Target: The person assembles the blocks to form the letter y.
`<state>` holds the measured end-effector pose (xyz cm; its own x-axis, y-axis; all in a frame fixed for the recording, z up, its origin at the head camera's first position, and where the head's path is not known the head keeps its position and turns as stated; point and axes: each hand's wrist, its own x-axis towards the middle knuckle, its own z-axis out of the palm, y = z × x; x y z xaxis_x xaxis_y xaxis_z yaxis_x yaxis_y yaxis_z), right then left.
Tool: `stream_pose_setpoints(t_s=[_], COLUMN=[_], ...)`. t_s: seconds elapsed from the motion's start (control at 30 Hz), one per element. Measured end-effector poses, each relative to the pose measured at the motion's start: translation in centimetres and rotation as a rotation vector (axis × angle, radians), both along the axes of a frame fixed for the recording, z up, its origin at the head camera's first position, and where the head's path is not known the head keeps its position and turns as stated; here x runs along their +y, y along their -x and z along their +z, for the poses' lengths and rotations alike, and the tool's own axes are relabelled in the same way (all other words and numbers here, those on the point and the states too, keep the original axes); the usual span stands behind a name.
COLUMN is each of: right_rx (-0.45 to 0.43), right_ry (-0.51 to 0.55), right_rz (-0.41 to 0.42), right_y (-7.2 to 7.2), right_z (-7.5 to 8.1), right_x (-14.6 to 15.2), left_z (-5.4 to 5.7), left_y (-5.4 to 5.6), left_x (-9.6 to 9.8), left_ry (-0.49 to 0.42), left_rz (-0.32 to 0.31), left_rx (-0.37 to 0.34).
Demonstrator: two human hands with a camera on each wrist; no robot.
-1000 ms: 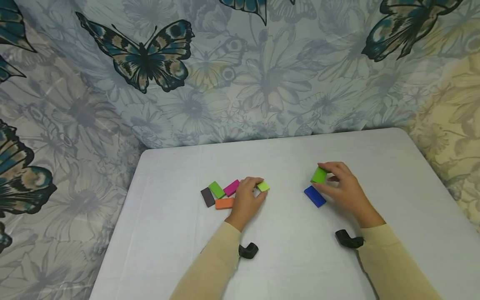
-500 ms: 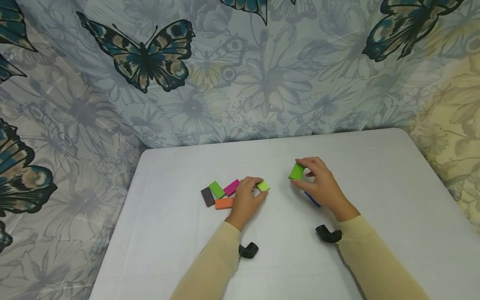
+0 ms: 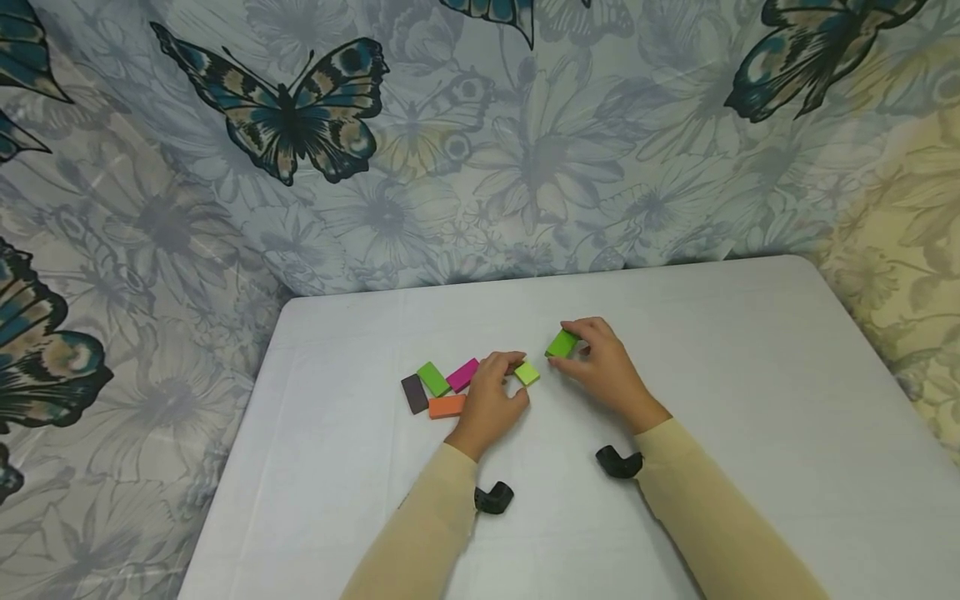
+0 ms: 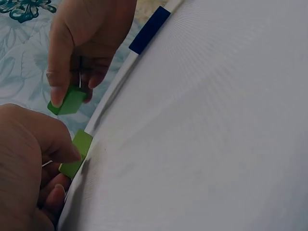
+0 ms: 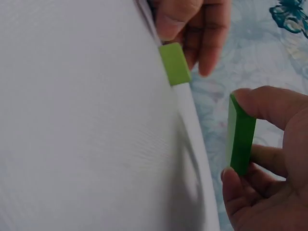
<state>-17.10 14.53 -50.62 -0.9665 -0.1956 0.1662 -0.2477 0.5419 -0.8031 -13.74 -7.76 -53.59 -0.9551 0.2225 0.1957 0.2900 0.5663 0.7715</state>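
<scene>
My right hand (image 3: 611, 371) pinches a green block (image 3: 562, 343) between thumb and fingers, raised above the table. In the right wrist view, that green block (image 5: 242, 137) is gripped at its two ends. A light-green block (image 3: 527, 373) lies on the table by my left hand (image 3: 487, 404). The left thumb stands apart from it, with the fingers spread around the block. A blue block (image 4: 150, 30) shows in the left wrist view; in the head view my right hand hides it.
Left of my left hand lie a dark grey block (image 3: 415, 394), another green block (image 3: 433, 379), a magenta block (image 3: 462, 375) and an orange block (image 3: 447, 407). They rest close together on the white table (image 3: 315, 467). Patterned cloth (image 3: 540, 167) hangs behind the far edge.
My right hand has carried the green block leftward, near the light-green block, and now covers the blue block. My left thumb has drawn back from the light-green block.
</scene>
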Motion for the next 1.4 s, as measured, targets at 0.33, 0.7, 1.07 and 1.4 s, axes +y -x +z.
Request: stream_pose_setpoints(t_s=[0.33,0.7,1.07,1.4], right_rx=[-0.068,-0.061,-0.017,0.001], right_ry=[-0.084,0.008,-0.006,-0.032], right_rz=[-0.048,-0.046,-0.070,-0.048], right_y=[-0.1,-0.3,-0.2,-0.5], right_z=[-1.8,-2.3,-2.7,-2.9], right_x=[-1.8,-1.1,-0.6,-0.7], left_z=[0.0,0.0,0.3,0.0], left_y=[0.1,0.3,0.0,0.0], left_x=[0.0,-0.1,0.1,0.1], left_ry=[-0.008,-0.027,-0.012,-0.014], left_rz=[0.036,0.042,0.061,0.052], left_rx=[-0.010,-0.001,-0.026,-0.024])
